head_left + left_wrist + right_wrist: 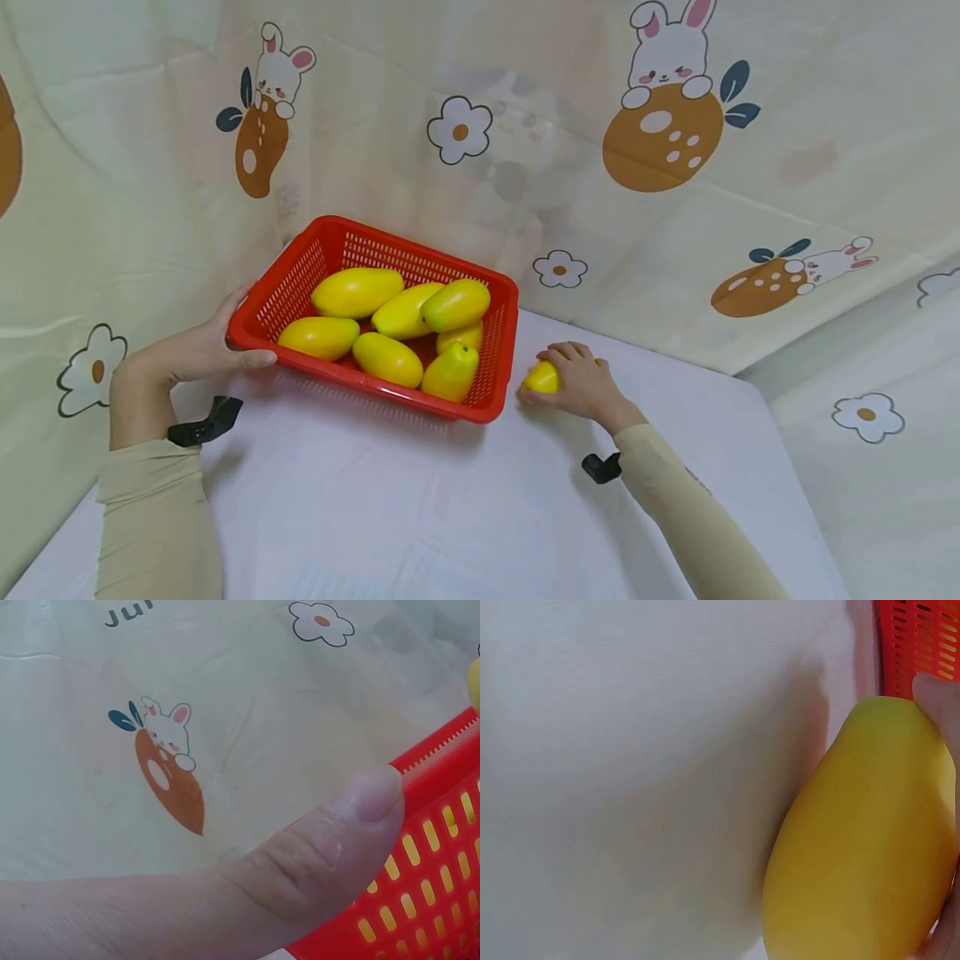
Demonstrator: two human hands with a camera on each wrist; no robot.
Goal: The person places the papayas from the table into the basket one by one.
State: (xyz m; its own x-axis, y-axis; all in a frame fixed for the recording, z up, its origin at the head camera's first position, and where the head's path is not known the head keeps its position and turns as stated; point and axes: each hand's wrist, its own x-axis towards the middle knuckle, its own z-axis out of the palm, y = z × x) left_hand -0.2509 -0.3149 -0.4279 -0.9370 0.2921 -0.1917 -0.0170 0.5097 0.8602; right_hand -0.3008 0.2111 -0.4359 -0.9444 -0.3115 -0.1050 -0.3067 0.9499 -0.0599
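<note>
A red plastic basket with slotted walls holds several yellow mangoes, some with greenish ends. My left hand grips the basket at its left end. The thumb lies over the rim in the left wrist view, and the other fingers are mostly hidden behind the wall. To the right of the basket, my right hand holds one more mango from above, fingers curled over it. That mango is close over the white table surface, its greenish end toward the basket in the right wrist view.
A cream curtain printed with rabbits and flowers stands right behind the basket and along both sides. The white-covered table extends in front of the basket and to the right. A black wrist mount sits on each forearm.
</note>
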